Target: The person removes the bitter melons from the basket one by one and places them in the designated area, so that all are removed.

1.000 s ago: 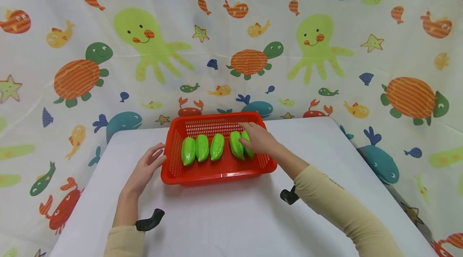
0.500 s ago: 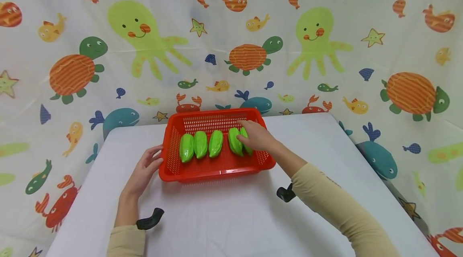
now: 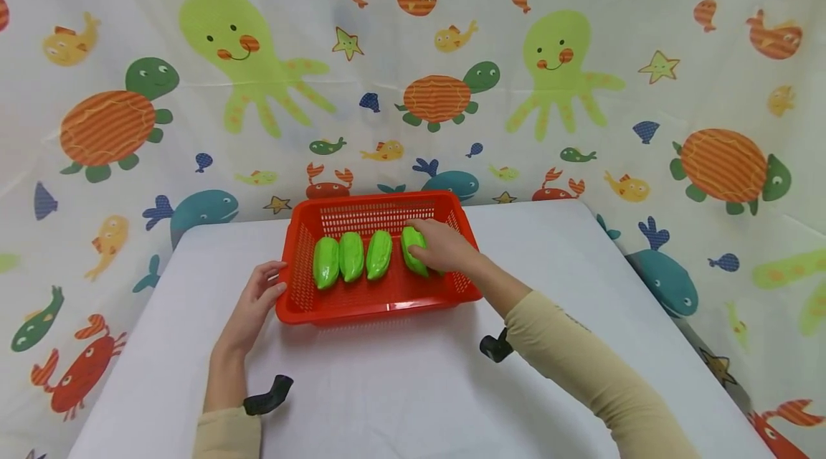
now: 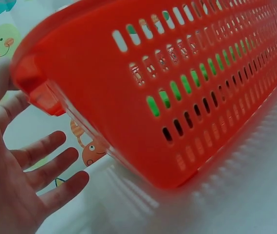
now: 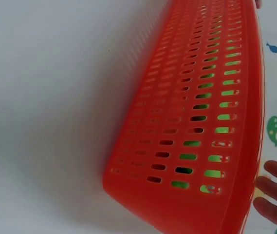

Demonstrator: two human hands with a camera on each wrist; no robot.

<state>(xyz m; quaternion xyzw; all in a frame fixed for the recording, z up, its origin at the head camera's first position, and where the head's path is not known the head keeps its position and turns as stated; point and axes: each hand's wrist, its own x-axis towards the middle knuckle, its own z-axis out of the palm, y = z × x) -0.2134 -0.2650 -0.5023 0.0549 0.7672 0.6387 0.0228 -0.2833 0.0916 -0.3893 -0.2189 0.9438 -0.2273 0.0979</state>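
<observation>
Right hand point(image 3: 442, 245) has shifted since the earlier frame and now hides nearly all of the rightmost fruit point(image 3: 440, 272); whether it holds this one, I cannot tell. The four other fruits point(image 3: 351, 257) lie in the basket point(image 3: 348, 301), long axes going from its far wall to its near wall, narrow tips toward the near wall. Left hand point(image 3: 254, 303), fingers loosely wide, is at the basket's left rim.

The basket point(image 3: 361, 310) sits on the table point(image 3: 387, 387) before me, a curtain point(image 3: 381, 43) behind it. Inside, three fruits point(image 3: 351, 257) lie left of a fourth point(image 3: 410, 238), partly beneath my right hand point(image 3: 445, 247); my left hand point(image 3: 254, 301) is at the basket's left end.
</observation>
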